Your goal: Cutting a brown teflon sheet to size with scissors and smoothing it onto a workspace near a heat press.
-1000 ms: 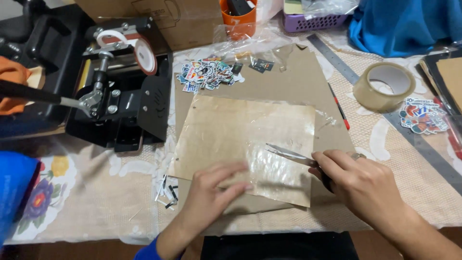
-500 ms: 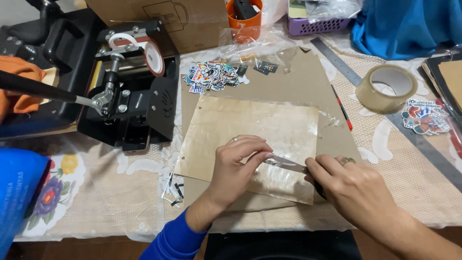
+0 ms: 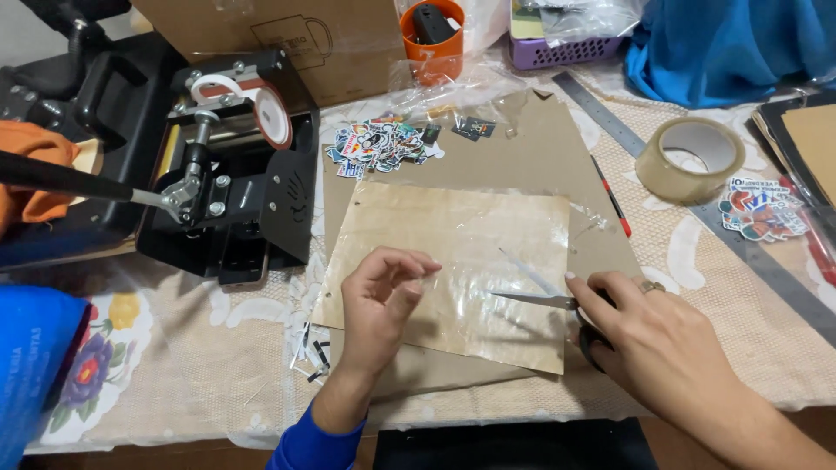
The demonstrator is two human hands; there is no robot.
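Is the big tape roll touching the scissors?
Apart. The head view shows the tape roll up by the metal ruler, while the scissors lie lower down in the right hand, with cardboard and tablecloth between.

Board's near edge open beside the left hand (image 3: 379, 300); black press (image 3: 231, 165) blocks the left side, tape roll (image 3: 690, 157) and ruler (image 3: 697, 209) block the right.

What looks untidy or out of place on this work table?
Small black and white paper scraps lie scattered beside the left hand, at the edge of the brown sheet. The stickers lie in a loose heap. The right hand holds scissors. Nothing looks damaged.
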